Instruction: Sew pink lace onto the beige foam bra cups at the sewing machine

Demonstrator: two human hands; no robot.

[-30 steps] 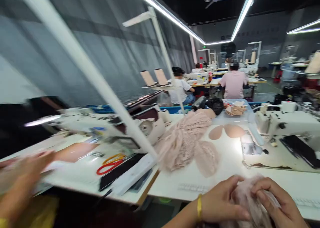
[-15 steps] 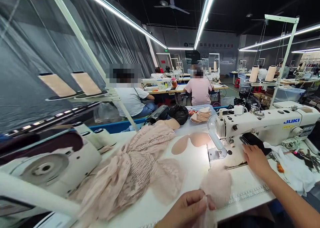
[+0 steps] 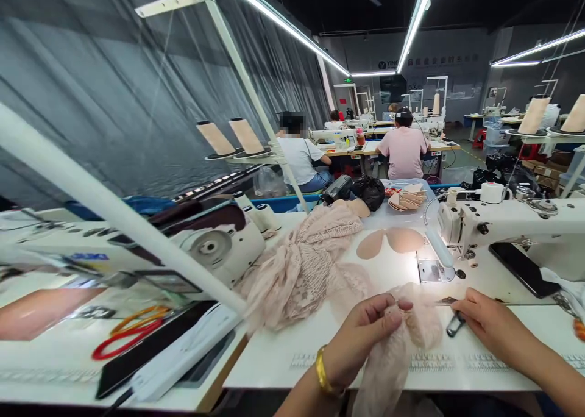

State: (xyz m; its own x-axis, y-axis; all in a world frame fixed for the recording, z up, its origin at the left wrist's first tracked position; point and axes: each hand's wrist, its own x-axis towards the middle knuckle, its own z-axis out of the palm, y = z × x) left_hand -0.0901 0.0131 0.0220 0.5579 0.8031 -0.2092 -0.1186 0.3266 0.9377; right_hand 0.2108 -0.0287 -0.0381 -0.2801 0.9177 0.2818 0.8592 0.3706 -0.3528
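Note:
My left hand (image 3: 372,328), with a gold bangle at the wrist, pinches a piece of sheer beige fabric (image 3: 386,368) above the table's front edge. Part of that fabric spreads to the right of my fingers, and the rest hangs below them. In my right hand (image 3: 487,322) is a small dark pair of thread snips (image 3: 455,324), its pointed end near the fabric's right side. Further back lies a pair of beige bra cups (image 3: 390,243), left of the sewing machine's needle plate (image 3: 434,270). A heap of beige lace fabric (image 3: 306,264) rests to the left.
A white sewing machine (image 3: 521,222) stands at the right, a black phone (image 3: 523,269) beside it. Red-handled scissors (image 3: 125,338) lie on the left table, past a slanting white pole (image 3: 137,203). Behind are a clear bin (image 3: 427,191) and two seated people.
My right hand has come away from beside the phone, towards the left hand, and now has the thread snips in it. The view has swung left.

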